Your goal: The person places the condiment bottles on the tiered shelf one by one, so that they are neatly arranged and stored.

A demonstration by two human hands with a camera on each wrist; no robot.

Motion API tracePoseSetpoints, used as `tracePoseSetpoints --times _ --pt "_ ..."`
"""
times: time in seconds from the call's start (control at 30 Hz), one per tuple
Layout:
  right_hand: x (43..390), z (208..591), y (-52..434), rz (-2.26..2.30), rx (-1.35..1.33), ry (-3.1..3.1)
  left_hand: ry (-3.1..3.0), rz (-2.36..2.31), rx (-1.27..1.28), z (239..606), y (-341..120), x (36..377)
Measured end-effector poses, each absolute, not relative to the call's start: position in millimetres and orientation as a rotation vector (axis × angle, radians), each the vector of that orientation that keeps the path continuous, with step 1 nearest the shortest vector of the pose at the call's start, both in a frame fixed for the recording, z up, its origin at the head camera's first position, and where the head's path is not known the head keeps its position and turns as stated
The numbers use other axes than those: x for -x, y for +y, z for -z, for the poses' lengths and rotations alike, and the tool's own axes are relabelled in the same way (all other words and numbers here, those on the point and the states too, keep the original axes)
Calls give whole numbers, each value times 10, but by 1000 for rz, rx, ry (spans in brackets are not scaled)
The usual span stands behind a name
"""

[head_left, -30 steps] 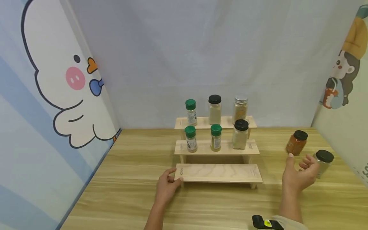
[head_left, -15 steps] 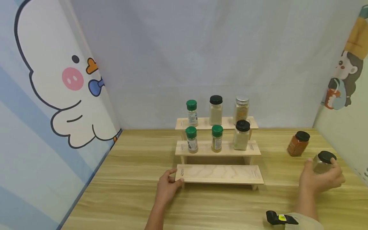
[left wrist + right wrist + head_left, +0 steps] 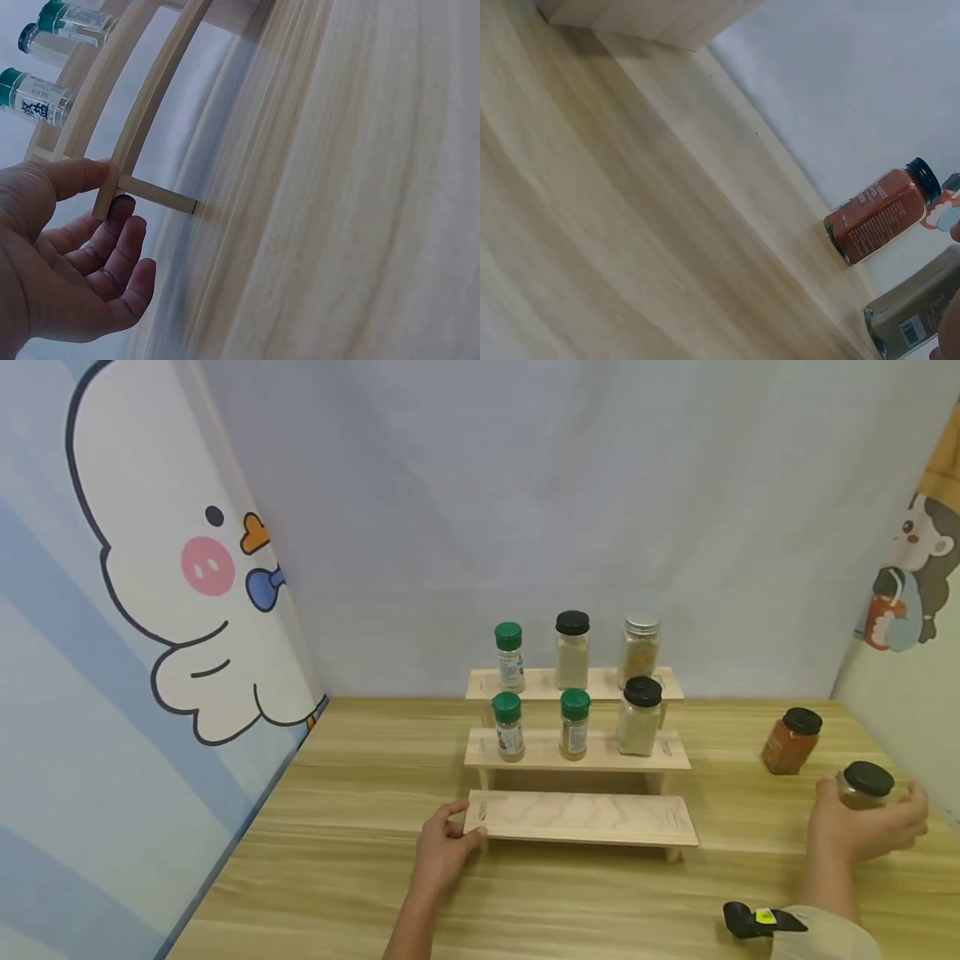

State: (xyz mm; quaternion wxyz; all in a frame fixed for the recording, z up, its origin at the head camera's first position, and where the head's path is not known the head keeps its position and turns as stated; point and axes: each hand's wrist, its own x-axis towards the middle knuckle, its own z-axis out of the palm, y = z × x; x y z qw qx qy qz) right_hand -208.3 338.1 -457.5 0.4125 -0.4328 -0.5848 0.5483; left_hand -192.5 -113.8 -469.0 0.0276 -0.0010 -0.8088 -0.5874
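My left hand [image 3: 442,852] pinches the left end of the lowest board of a light wooden stepped rack [image 3: 581,817]. In the left wrist view its thumb lies on the board and a finger is underneath. At the far right, my right hand [image 3: 862,831] is around the near side of a square glass jar [image 3: 858,795] with a black lid and grey-brown powder. Its thumb is on the jar's left, and its fingers are spread on the right. Only bits of that hand show in the right wrist view, so firm contact is unclear.
Behind that jar stands a black-lidded jar of red-orange powder [image 3: 791,743]. On the rack's middle board are two green-capped shakers [image 3: 508,731] and a black-lidded jar [image 3: 640,722]. The top board bears a green-capped shaker [image 3: 510,660], a black-lidded jar [image 3: 572,656] and a silver-lidded jar [image 3: 640,656].
My right hand has moved right, past the red-orange jar, to the grey-brown jar, and its fingers have spread around it. The left hand keeps its place on the rack.
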Motion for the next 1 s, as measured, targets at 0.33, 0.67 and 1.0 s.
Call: tracePoseSetpoints --times 0.33,0.67,1.0 --pt "2086 4621 3484 -1466 1093 -1476 -2500 1823 19 4712 -1146 1943" --pt "1952 4452 3406 -1678 1047 -1234 -2479 1833 14 4716 -1146 1936" --pt "1742 4263 3198 -1853 1008 -1094 -2494 1840 1 4725 -1142 1948"
